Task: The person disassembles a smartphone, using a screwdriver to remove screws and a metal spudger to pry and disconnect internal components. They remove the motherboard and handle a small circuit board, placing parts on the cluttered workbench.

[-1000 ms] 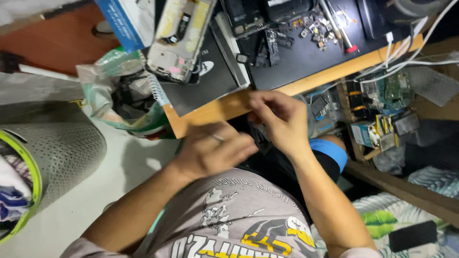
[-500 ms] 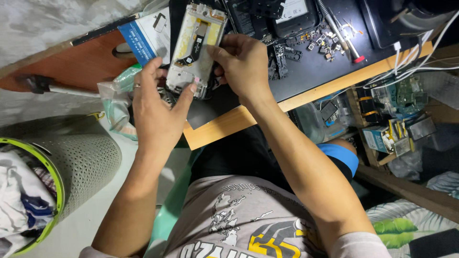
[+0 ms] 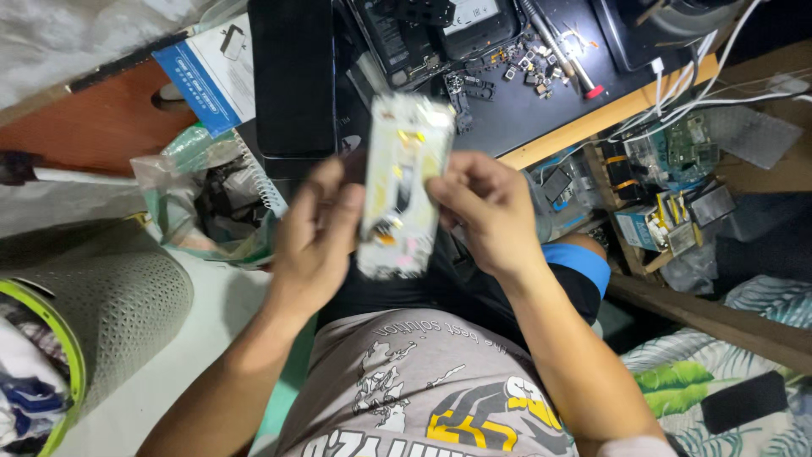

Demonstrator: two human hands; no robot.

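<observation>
A white, opened phone body (image 3: 399, 184) with yellow parts inside is held upright above my lap, blurred by motion. My left hand (image 3: 315, 235) grips its left edge and my right hand (image 3: 484, 211) grips its right edge. Behind them lies a black work mat (image 3: 516, 110) on the desk, with another opened phone (image 3: 440, 30), several small screws and parts (image 3: 529, 57) and a red-tipped tool (image 3: 562, 52).
A black slab (image 3: 294, 76) and a blue booklet (image 3: 211, 76) lie at the desk's left. A plastic bag (image 3: 199, 199) hangs below. A grey mesh basket (image 3: 101, 313) stands at left. Shelves with circuit boards (image 3: 668, 178) and white cables (image 3: 702, 80) are at right.
Both hands lifted the white phone body off the desk and brought it down toward my lap. A second ago the hands were together below the desk edge, empty.
</observation>
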